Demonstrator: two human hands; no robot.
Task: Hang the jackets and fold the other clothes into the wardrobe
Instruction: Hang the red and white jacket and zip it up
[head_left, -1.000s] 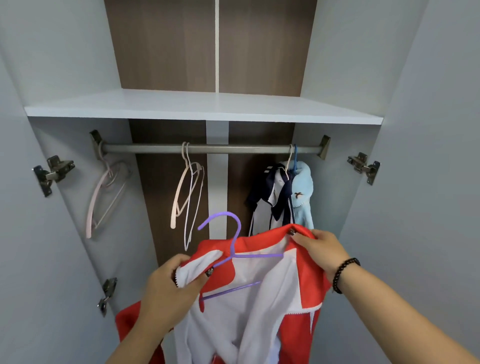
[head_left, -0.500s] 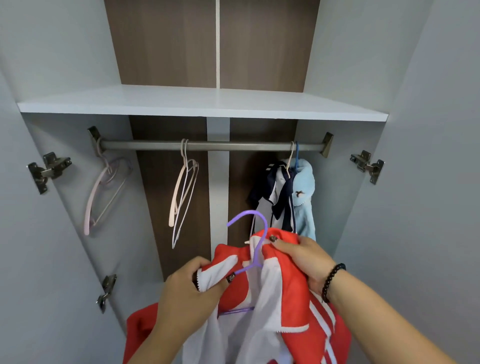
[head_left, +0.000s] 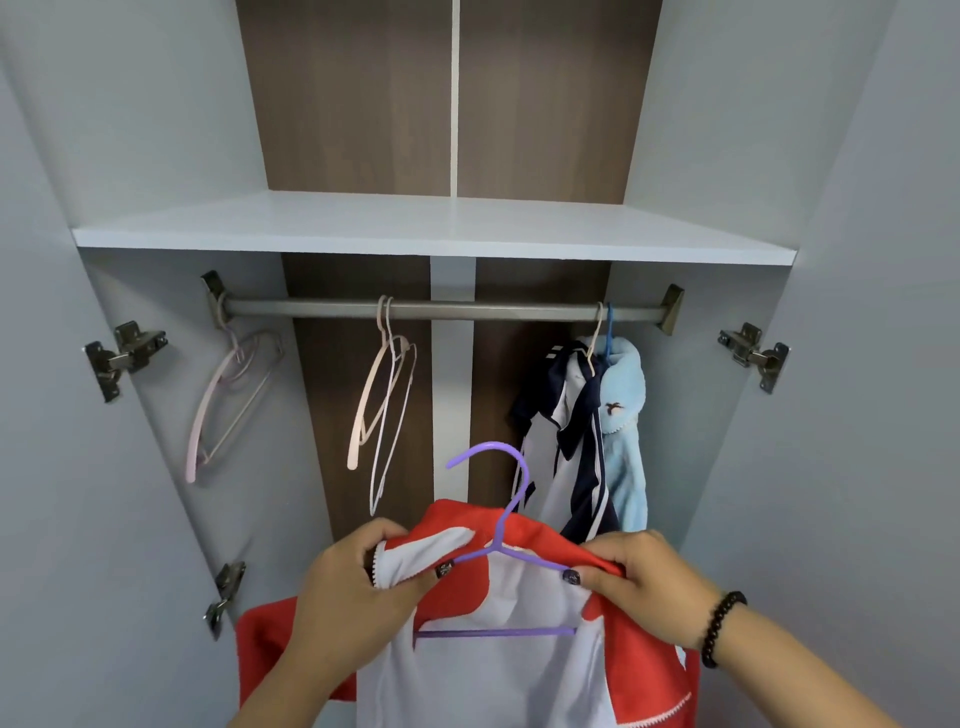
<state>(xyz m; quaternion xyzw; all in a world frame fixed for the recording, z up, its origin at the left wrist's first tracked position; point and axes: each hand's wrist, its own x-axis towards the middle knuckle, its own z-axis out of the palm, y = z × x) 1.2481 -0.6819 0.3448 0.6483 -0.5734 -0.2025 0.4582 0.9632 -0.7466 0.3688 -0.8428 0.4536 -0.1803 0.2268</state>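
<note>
A red and white jacket (head_left: 519, 623) sits on a purple hanger (head_left: 511, 499), held below the wardrobe rail (head_left: 493, 310). My left hand (head_left: 358, 587) grips the jacket's left collar edge. At the right shoulder my right hand (head_left: 644, 582) pinches the red fabric over the hanger arm. The purple hook points up and left, well under the rail. A navy and white jacket (head_left: 569, 415) and a light blue garment (head_left: 626, 405) hang at the rail's right end.
Empty pale pink hangers hang at the rail's left end (head_left: 228, 395) and near its middle (head_left: 382, 400). A white shelf (head_left: 431, 228) spans the wardrobe above the rail. Open doors with metal hinges (head_left: 122, 353) flank both sides.
My hands have spread the jacket back out over the hanger's arms after bunching it. The hanger hook now sits centred and higher against the wardrobe's back.
</note>
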